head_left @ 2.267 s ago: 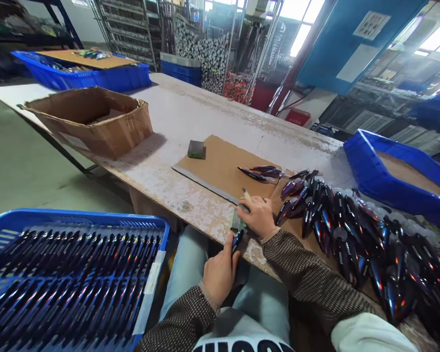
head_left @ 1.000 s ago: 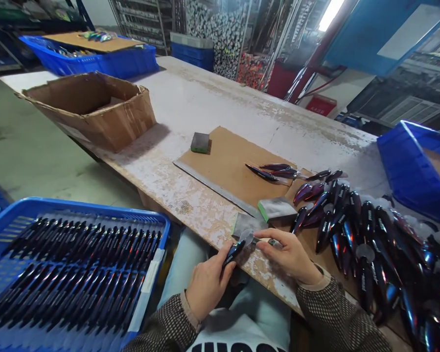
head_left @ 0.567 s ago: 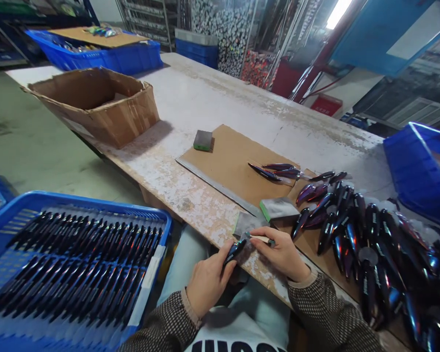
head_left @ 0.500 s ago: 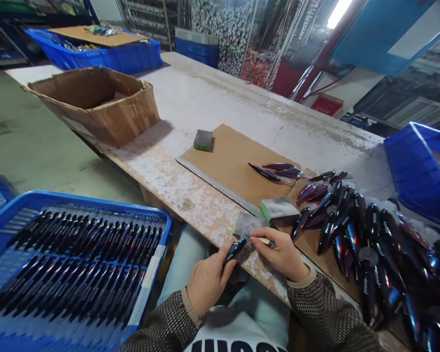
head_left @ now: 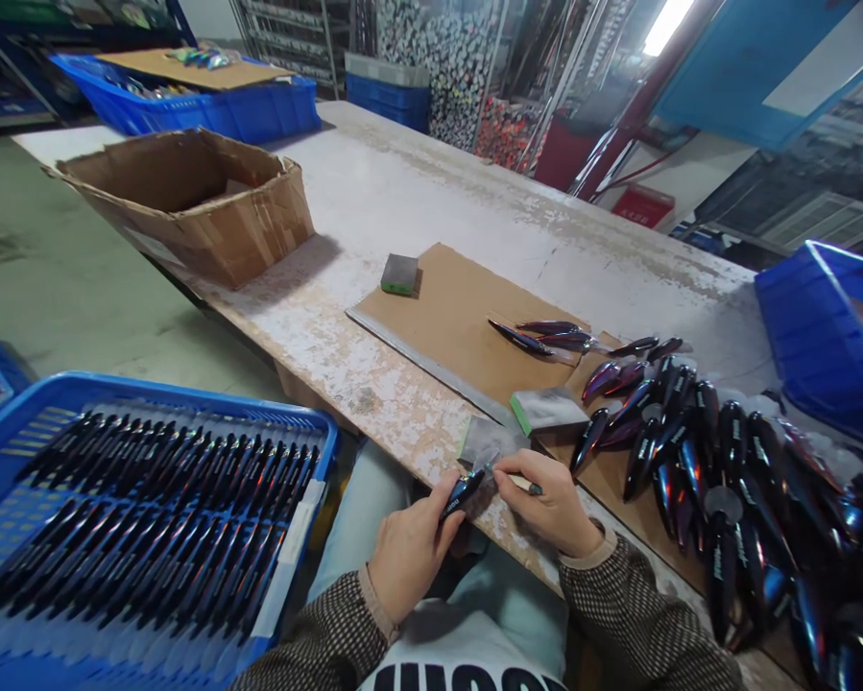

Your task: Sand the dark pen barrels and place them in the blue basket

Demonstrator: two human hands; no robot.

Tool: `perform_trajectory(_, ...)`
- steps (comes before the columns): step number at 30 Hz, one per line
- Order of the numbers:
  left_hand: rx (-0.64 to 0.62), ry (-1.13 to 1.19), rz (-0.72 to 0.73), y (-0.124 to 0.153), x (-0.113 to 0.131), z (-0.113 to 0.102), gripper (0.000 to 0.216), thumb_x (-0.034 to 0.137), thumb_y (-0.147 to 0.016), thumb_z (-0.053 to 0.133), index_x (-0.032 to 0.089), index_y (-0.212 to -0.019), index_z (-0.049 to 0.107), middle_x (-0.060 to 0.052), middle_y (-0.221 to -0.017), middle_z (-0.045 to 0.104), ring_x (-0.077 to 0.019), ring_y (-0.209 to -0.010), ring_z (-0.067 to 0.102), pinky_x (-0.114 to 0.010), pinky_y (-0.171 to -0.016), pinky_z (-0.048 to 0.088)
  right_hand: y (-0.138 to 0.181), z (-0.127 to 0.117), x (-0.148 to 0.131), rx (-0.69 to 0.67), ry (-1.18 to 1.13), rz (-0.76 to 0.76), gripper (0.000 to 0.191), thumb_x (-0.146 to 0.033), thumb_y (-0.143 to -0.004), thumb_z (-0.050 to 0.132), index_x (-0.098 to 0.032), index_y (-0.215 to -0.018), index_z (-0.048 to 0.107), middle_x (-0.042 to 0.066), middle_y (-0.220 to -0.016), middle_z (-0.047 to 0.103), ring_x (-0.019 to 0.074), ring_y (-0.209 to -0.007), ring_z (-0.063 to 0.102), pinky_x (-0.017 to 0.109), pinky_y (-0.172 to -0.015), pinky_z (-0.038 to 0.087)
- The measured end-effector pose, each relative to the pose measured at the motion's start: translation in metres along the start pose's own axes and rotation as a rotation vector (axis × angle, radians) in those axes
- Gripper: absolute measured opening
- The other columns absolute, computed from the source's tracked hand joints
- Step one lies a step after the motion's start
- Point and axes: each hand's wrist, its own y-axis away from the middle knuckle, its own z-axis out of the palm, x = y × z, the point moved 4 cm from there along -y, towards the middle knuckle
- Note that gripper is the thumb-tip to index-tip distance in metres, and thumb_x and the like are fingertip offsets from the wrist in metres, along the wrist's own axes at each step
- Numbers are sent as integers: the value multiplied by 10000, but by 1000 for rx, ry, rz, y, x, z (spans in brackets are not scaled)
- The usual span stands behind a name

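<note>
My left hand point(head_left: 411, 552) is closed around a dark, glossy fishing lure point(head_left: 460, 492) with pale lettering, its clear lip toward my right hand. My right hand point(head_left: 550, 501) pinches a slim tool point(head_left: 523, 483) with a pale handle and a dark end; its tip, at the lure's clear lip, is too small to make out. Just beyond the lure a grey sanding block point(head_left: 490, 440) lies at the table edge. Another sanding block point(head_left: 550, 410) with a green side sits beside it. Many similar lures point(head_left: 726, 470) are heaped to the right of my right hand.
At lower left, a blue basket point(head_left: 207, 389) holds rows of lures. A cardboard sheet point(head_left: 445, 326) carries a third block point(head_left: 400, 274) and a few lures point(head_left: 539, 336). A cardboard box point(head_left: 258, 226) stands at the table's left edge. Blue bins stand far left and right point(head_left: 820, 355).
My right hand has shifted slightly right and turned a little, and the tool in it has tilted. My left hand and the lure have barely moved.
</note>
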Motion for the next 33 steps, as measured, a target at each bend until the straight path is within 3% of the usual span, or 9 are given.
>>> perform_trajectory(6, -23, -9, -8, 0, 1, -1, 515, 375, -1027, 425, 316, -1528, 324, -53, -1136, 743, -270, -941, 735, -331, -741, 571, -2, -1, 2, 40, -10, 35, 191, -301, -1004, 558, -191, -898, 673, 39, -820, 674, 185, -737, 627, 283, -682, 454)
perform_trajectory(12, -31, -4, -15, 0, 1, -2, 516, 376, -1029, 417, 321, -1533, 316, -58, -1143, 740, -272, -943, 735, -339, -753, 570, -3, -1, 1, -24, 10, 8, 249, -320, -1005, 531, -190, -841, 666, 32, -754, 658, 179, -681, 610, 282, -638, 440)
perform_trajectory(17, -28, -7, -15, 0, 1, -1, 521, 378, -1026, 428, 325, -1533, 321, -58, -1141, 742, -265, -946, 735, -326, -756, 569, -6, -2, 0, 41, -2, 57, 253, -347, -999, 544, -186, -858, 679, 46, -790, 680, 187, -700, 633, 279, -656, 482)
perform_trajectory(24, -5, -12, 5, 0, 1, -2, 519, 374, -1025, 426, 308, -1532, 334, -66, -1129, 743, -240, -948, 733, -293, -772, 563, -7, -2, -2, -27, 1, 30, 285, -350, -995, 530, -192, -804, 671, 37, -729, 663, 180, -652, 619, 269, -624, 469)
perform_trajectory(30, -1, 4, 10, 0, 0, -3, 509, 380, -1029, 411, 319, -1528, 331, -61, -1144, 738, -242, -971, 729, -291, -770, 559, -8, -3, 1, 44, -18, 78, 244, -355, -987, 548, -188, -875, 686, 53, -812, 690, 199, -722, 639, 288, -667, 490)
perform_trajectory(33, -1, 0, 9, -1, 0, -2, 506, 391, -1031, 401, 308, -1526, 336, -64, -1113, 745, -245, -976, 728, -289, -769, 557, -7, -2, -2, -9, -21, 42, 250, -330, -987, 538, -190, -834, 678, 39, -770, 676, 186, -697, 628, 278, -654, 471)
